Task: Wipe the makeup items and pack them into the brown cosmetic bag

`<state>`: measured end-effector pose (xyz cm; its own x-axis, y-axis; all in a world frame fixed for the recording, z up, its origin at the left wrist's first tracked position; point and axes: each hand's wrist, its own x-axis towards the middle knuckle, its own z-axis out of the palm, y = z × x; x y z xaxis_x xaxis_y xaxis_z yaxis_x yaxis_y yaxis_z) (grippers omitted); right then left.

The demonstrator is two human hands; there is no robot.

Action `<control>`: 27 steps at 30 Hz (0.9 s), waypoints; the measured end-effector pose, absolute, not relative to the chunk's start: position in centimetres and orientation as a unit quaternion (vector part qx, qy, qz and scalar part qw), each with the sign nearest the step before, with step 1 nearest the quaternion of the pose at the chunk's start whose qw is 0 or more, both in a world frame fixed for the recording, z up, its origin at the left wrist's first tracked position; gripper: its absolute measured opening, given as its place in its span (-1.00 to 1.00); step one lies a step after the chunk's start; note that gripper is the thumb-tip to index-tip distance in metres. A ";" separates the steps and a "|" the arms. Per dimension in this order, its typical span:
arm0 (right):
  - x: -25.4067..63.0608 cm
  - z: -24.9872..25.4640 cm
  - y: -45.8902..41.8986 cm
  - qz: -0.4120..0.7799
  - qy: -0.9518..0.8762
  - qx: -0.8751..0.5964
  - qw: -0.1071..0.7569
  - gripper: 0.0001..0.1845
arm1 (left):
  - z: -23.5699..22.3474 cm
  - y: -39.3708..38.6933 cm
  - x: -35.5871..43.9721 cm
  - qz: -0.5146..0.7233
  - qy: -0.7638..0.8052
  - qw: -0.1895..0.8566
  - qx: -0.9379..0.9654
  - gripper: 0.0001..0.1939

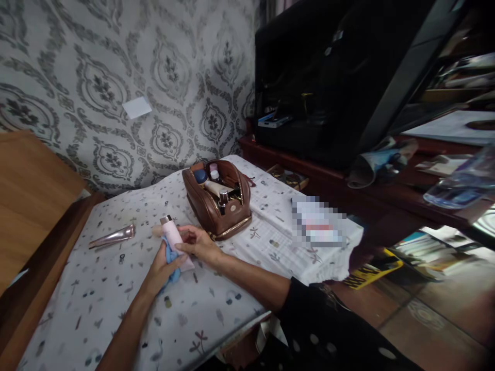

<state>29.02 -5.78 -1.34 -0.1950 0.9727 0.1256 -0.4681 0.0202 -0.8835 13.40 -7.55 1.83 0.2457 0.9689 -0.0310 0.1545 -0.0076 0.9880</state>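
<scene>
Pink plastic tube with a shiny silver cap, held to the left of the brown bag and a bit nearer the camera. Cap end up, flat end slanting down.

Left hand: fingers closed around the tube's lower part, blue cloth bunched between palm and tube. Right hand: just in front of the bag, thumb on the tube's side, fingers curled beside it; can't tell if they really pinch.

Bag is unzipped, standing on the worktop with its patterned white cover. Inside: dark blue round item, cream tube, silver-capped bottle, pink-lidded jar. Well left of bag: shiny rose tube, lying flat. Right of bag: pixelated item, contents unreadable.

Handling, my guess: pink tube light, body soft, would dent or squeeze under a hard grip; cap stiff, smooth, probably slippery. Best hold is mid-body, lightly, or just under the cap where it's likely firmer. Cloth should add grip but may slide or bunch. Low break risk. Fill level: can't tell.
</scene>
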 end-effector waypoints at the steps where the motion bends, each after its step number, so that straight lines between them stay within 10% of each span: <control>1: 29.1 -1.3 -5.7 0.637 -0.442 -0.288 0.563 -0.39 | 1.9 -7.5 13.5 0.386 0.476 0.519 0.596 -0.27; 27: 30.2 0.6 -5.6 0.565 -0.491 -0.371 0.550 -0.61 | 5.2 -7.0 8.1 0.295 0.567 0.599 0.483 -0.50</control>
<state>30.25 -5.60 0.64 -0.1196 0.9854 0.1214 -0.2573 0.0873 -0.9624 8.13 -6.97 5.22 0.1831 0.9003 -0.3948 0.1945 0.3605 0.9122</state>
